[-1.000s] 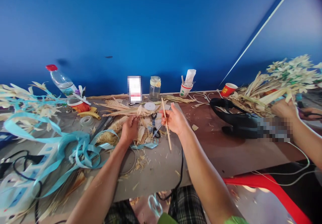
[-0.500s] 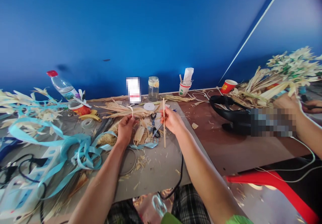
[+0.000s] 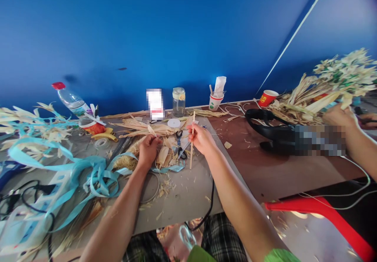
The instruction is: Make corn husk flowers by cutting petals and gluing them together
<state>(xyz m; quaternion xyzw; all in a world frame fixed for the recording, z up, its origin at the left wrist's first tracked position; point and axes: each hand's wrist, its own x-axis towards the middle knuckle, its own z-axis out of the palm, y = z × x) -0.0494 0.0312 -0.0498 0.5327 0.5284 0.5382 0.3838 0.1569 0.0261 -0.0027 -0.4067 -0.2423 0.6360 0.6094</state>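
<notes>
My right hand (image 3: 200,139) is closed round a thin wooden stick (image 3: 192,144), which stands nearly upright over the grey table (image 3: 188,195). My left hand (image 3: 149,151) is pinched on a small pale strip of dried husk (image 3: 152,130), just above a heap of husk pieces (image 3: 163,154). Black-handled scissors (image 3: 180,146) lie between my two hands. A bundle of long dried husks (image 3: 147,128) lies behind them.
Light blue ribbon (image 3: 73,167) tangles over the left side. Along the blue wall stand a water bottle (image 3: 72,101), a glass jar (image 3: 178,101) and paper cups (image 3: 216,100). Another person's hand (image 3: 338,118) holds a husk-flower bundle (image 3: 338,81) at right, beside a black bag (image 3: 277,132). A red chair (image 3: 324,218) is near.
The stick in my right hand has swung from slanted to nearly upright. My left hand lifted off the heap and now pinches a small husk strip. The view shifted slightly.
</notes>
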